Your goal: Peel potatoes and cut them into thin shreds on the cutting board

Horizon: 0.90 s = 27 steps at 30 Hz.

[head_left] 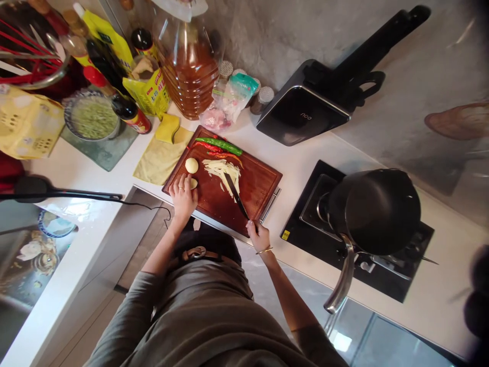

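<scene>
My right hand [258, 235] is wrapped around the knife [236, 193], its blade among potato strips [217, 169]. My left hand [184, 196] touches a cut potato [194, 183], grip unclear; a round potato [191, 165] lies just beyond it.

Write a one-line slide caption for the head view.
Right hand grips knife over pale strips on cutting board; left hand touches a pale piece.
</scene>
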Each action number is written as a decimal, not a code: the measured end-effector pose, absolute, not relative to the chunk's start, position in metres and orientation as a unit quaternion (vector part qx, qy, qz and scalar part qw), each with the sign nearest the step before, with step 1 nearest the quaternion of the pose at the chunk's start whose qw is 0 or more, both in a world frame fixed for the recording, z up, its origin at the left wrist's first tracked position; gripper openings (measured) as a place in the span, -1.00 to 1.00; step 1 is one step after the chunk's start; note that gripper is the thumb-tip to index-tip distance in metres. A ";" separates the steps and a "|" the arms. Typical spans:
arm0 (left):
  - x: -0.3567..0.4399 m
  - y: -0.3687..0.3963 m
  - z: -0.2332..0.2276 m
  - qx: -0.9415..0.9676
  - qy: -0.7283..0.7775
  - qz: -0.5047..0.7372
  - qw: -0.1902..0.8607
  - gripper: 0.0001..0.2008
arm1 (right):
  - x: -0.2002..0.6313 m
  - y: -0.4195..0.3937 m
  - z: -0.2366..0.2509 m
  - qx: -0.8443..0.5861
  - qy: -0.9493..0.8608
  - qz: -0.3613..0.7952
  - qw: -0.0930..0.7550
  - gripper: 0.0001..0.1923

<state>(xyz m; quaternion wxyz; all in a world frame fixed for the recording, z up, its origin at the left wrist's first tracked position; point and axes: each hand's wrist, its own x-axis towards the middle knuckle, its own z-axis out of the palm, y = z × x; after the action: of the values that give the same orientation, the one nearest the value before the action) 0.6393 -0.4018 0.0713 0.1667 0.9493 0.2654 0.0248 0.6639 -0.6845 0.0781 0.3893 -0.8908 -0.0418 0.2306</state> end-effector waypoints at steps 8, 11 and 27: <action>0.636 -0.402 0.080 0.924 0.293 -0.124 0.211 -0.59 | 0.646 -0.648 0.068 -0.903 -0.083 0.274 0.319 -0.39; 0.636 -0.421 0.082 0.899 0.337 -0.177 0.215 -0.57 | 0.644 -0.644 0.068 -0.907 -0.093 0.289 0.292 -0.40; 0.629 -0.428 0.062 0.670 0.455 -0.184 0.557 -0.63 | 0.676 -0.655 0.115 -0.904 -0.217 0.360 0.076 -0.58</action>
<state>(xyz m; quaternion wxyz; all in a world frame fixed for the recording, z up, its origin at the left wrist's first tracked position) 0.6290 -0.4280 0.0619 0.5567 0.6703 0.4548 -0.1841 0.6764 -0.6555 0.1148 0.0756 -0.9043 -0.2172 0.3597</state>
